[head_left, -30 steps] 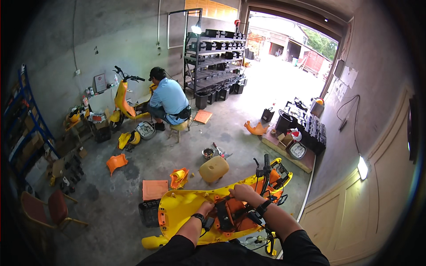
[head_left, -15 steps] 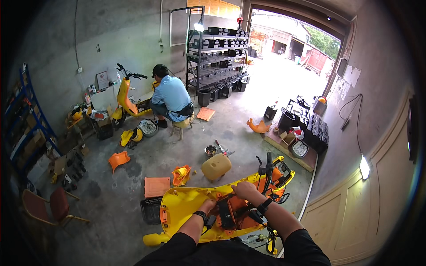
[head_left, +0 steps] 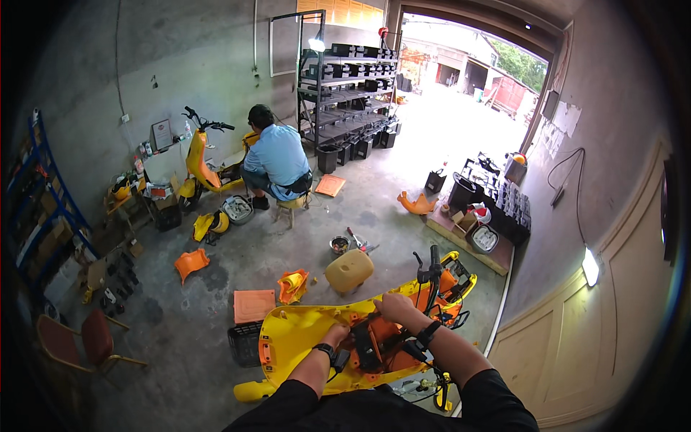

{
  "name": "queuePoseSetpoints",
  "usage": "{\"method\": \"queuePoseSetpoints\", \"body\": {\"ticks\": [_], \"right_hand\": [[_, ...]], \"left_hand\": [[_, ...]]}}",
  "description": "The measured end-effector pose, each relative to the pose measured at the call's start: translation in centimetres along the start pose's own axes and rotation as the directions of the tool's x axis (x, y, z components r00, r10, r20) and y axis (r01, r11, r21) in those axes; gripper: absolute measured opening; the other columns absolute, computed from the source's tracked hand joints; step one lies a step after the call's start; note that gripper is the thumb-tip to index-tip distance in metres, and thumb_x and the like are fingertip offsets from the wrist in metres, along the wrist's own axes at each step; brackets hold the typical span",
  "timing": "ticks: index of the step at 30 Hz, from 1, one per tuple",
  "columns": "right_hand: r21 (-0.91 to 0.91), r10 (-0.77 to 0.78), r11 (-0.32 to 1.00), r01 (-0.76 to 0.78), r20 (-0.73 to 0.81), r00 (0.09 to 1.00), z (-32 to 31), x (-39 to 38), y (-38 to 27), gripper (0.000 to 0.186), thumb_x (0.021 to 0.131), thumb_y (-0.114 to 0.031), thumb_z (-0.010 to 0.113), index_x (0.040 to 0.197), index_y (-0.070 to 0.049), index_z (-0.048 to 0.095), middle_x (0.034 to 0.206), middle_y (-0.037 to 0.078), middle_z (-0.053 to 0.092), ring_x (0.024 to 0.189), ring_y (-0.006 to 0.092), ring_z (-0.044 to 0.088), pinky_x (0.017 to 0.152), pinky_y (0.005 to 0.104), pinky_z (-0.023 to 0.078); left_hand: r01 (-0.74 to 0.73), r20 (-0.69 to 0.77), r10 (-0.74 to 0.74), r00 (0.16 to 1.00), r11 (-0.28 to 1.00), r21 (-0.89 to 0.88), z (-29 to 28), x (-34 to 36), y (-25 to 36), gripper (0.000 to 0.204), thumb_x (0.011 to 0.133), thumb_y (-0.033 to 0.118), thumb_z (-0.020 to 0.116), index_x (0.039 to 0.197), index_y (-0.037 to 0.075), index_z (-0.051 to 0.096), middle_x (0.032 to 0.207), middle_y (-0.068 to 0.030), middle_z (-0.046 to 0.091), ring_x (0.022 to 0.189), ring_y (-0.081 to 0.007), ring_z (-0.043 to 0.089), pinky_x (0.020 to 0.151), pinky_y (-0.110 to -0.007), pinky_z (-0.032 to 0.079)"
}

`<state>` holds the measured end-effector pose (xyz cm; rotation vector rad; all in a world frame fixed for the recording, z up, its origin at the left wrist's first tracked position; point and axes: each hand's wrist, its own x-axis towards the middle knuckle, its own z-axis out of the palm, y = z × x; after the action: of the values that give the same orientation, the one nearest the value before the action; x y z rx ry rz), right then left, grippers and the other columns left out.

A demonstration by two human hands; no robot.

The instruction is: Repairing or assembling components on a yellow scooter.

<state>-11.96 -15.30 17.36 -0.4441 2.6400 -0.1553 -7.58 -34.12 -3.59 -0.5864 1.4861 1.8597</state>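
1. Directly below you, the stripped yellow scooter (head_left: 302, 338) rests on the floor (head_left: 216, 288). Its long axis runs from lower left to upper right: the tail points toward your left, and the black handlebar (head_left: 432, 270) rises at the upper right.
2. Your left hand (head_left: 336, 334) rests on the orange inner frame (head_left: 381, 345) at the middle of the body, just beside the yellow panel edge. The fingers are curled downward onto the frame; whether they clamp a part cannot be told from this view.
3. Your right hand (head_left: 394, 307) sits further toward the handlebar end, fingers bent over the upper rim of the opening. It appears to grip or press the rim; the exact hold is hidden.
4. Both hands lie on the same opening, near each other, with the right hand nearer the handlebar and the left hand nearer the tail.
5. Note the loose items beyond the scooter: a tan canister (head_left: 350, 271), an orange panel (head_left: 253, 305) and a black crate (head_left: 245, 344) touching the tail side.
6. A second person (head_left: 277, 162) sits well apart at another scooter.
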Motion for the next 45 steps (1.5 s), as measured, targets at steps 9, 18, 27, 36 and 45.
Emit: {"method": "queuePoseSetpoints", "body": {"ticks": [9,18,27,36,45], "right_hand": [[0.244,-0.083,0.958,0.152,-0.27,0.959,0.4,-1.4,-1.2,0.049,0.09,-0.037,0.055,0.125,-0.003,0.055,0.105,0.024,0.067,0.098,0.0406,0.065,0.086,0.0498,0.05],[0.129,-0.113,0.982,0.14,-0.197,0.974,0.4,-0.7,-0.2,0.05,0.089,-0.033,0.061,0.126,0.0,0.052,0.103,0.021,0.069,0.096,0.0363,0.066,0.086,0.0442,0.052],[0.206,-0.063,0.974,0.096,-0.162,0.985,1.1,-0.3,0.9,0.049,0.088,-0.027,0.063,0.127,0.001,0.053,0.101,0.024,0.068,0.099,0.0387,0.065,0.089,0.0447,0.051],[0.112,-0.034,0.992,0.05,-0.138,0.99,0.6,0.0,0.5,0.049,0.087,-0.03,0.057,0.125,0.001,0.053,0.099,0.025,0.069,0.089,0.0409,0.067,0.081,0.0482,0.052],[0.353,-0.158,0.904,0.24,-0.245,0.957,-0.6,-1.4,-1.7,0.06,0.088,-0.039,0.06,0.132,-0.001,0.05,0.1,0.023,0.069,0.094,0.041,0.066,0.086,0.0474,0.051]], "left_hand": [[-0.025,0.023,0.026,0.999,0.999,-0.035,0.1,0.1,0.1,0.026,0.102,0.025,0.043,0.099,0.002,0.055,0.076,-0.01,0.061,0.062,-0.0276,0.064,0.063,-0.052,0.06],[-0.015,0.003,0.016,1.0,0.999,-0.04,0.4,-1.1,0.5,0.025,0.103,0.024,0.044,0.102,0.002,0.056,0.081,-0.0094,0.061,0.065,-0.0269,0.065,0.062,-0.051,0.06],[-0.02,0.004,0.02,1.0,1.0,-0.02,0.1,-0.4,0.2,0.024,0.102,0.023,0.044,0.105,0.003,0.056,0.083,-0.0099,0.063,0.067,-0.0269,0.066,0.062,-0.051,0.06],[-0.02,0.017,0.02,1.0,1.0,0.014,-0.1,0.5,0.1,0.023,0.102,0.022,0.044,0.108,0.003,0.056,0.085,-0.0102,0.063,0.068,-0.0268,0.067,0.062,-0.051,0.06],[-0.023,0.011,0.023,1.0,1.0,0.019,-0.1,0.9,0.3,0.024,0.103,0.023,0.044,0.109,0.003,0.056,0.086,-0.0103,0.064,0.069,-0.0268,0.067,0.062,-0.05,0.06]]}}
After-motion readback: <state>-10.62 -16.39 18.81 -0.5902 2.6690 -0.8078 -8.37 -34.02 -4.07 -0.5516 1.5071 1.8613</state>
